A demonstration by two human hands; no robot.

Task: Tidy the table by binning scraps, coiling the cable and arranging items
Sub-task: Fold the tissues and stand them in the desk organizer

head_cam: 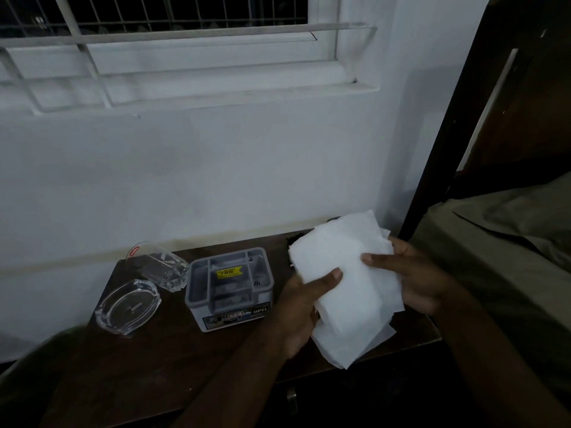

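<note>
I have both my left hand (298,307) and right hand (414,273) pinching the stack of white tissues (346,285) above the table (148,359), so I judge binning unfinished, with the organiser box (230,288), glass (165,268) and ashtray (128,307) already lined up.

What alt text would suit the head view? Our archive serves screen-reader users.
Both hands, left hand and right hand, hold a stack of white tissues above a dark wooden table. To the left stand a grey plastic box, a tipped drinking glass and a glass ashtray.
</note>
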